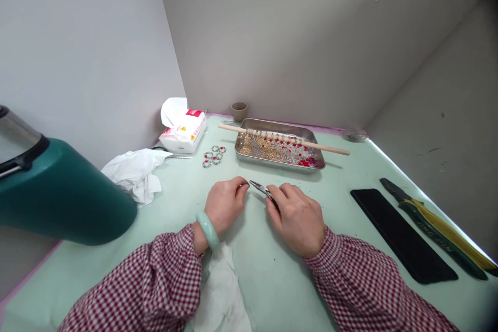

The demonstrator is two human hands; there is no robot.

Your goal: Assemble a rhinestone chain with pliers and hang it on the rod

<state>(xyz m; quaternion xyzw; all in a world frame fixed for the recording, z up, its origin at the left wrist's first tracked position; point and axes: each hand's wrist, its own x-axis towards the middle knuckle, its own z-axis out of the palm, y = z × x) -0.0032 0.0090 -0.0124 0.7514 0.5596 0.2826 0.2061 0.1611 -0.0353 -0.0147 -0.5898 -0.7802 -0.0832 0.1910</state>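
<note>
My left hand point(223, 202) rests on the pale green table point(272, 270) with its fingers pinched together on something too small to make out. A jade bangle point(208, 229) circles that wrist. My right hand point(298, 215) is closed round small pliers point(261, 189), whose jaws point left toward the left fingertips. The two hands sit close together at the table's middle. Both sleeves are red-and-white check.
A metal tray point(280, 163) of gold and red beads lies behind the hands, a wooden stick point(330, 148) across it. Beaded rings point(213, 156), a tissue pack point(183, 132), crumpled tissues point(134, 171), a small cup point(238, 111), a green container point(58, 197), a black strip point(400, 236) and large pliers point(436, 228) surround them.
</note>
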